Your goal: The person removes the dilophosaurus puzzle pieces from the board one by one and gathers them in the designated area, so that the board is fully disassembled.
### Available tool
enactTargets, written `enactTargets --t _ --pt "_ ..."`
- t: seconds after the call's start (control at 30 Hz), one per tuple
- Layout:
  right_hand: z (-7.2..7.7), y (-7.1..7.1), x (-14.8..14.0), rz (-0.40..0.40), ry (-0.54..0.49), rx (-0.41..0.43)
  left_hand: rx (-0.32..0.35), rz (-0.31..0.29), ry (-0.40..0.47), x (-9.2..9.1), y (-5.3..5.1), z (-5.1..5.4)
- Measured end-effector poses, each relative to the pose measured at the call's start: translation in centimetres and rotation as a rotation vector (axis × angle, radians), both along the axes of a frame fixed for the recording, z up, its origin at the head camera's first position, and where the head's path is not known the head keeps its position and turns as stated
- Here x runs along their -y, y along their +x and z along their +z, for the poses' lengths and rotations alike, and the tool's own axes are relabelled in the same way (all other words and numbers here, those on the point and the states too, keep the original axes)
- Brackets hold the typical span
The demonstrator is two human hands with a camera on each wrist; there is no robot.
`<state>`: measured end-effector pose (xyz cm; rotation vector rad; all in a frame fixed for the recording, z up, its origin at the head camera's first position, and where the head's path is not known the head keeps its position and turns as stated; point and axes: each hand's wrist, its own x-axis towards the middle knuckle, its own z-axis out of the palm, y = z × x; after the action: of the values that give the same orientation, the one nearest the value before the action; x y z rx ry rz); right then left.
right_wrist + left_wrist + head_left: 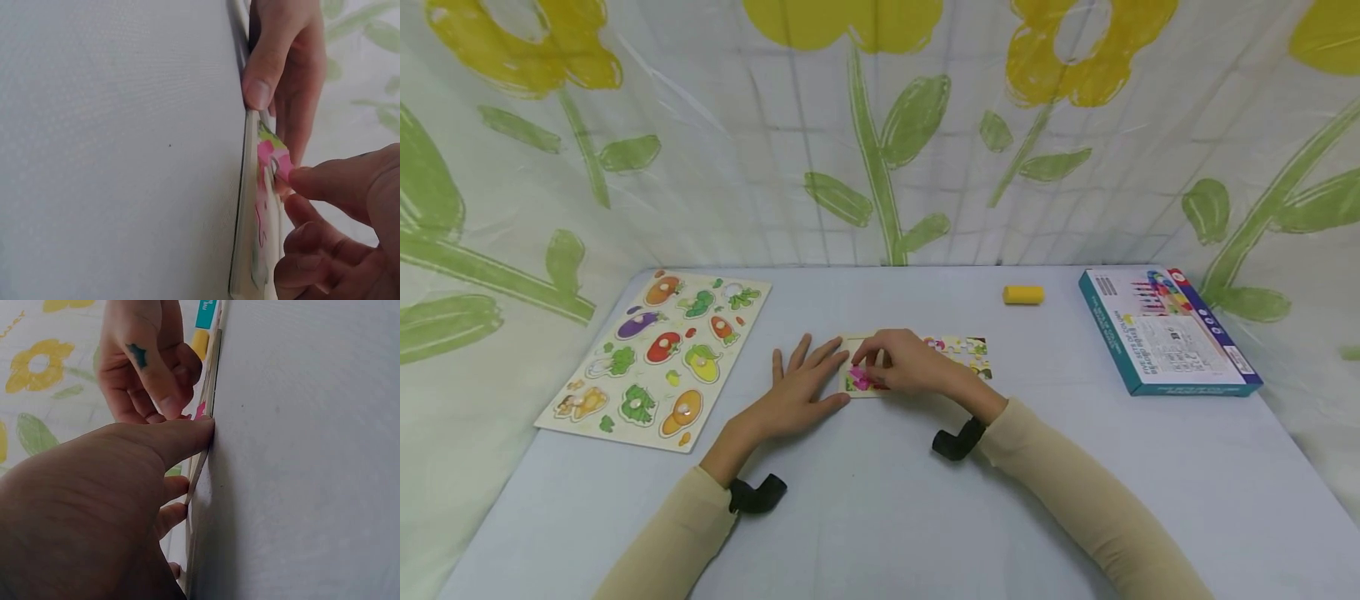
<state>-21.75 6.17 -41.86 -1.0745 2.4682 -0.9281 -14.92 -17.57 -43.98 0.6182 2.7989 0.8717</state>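
Note:
A small jigsaw puzzle board [955,346] with colourful pieces lies flat at the middle of the table. My right hand [901,362] is over its left part and pinches a pink puzzle piece [279,160] between thumb and fingers. In the right wrist view that piece is tilted up from the board. My left hand [801,392] lies with fingers spread at the board's left end, thumb and fingertips touching its edge. The right hand hides much of the board's middle in the head view.
At the left lies a vegetable peg board [673,379]. A yellow cylinder [1023,295] lies behind and right of the puzzle. A teal-edged box [1168,333] lies at the right. Behind the table hangs a flower-patterned curtain [700,150].

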Motion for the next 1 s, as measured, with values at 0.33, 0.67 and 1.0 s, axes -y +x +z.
enactTargets --t 0.33,0.67,1.0 --pt "0.3 0.3 0.5 -0.025 -0.033 -0.005 -0.016 -0.004 -0.012 0.0 0.0 0.0" --pt "1.1 0.3 -0.8 -0.08 -0.086 0.01 -0.012 0.002 -0.029 0.0 -0.1 -0.1" --pt "1.9 0.4 -5.1 -0.12 -0.089 0.008 -0.032 0.0 -0.027 0.0 0.0 -0.3"
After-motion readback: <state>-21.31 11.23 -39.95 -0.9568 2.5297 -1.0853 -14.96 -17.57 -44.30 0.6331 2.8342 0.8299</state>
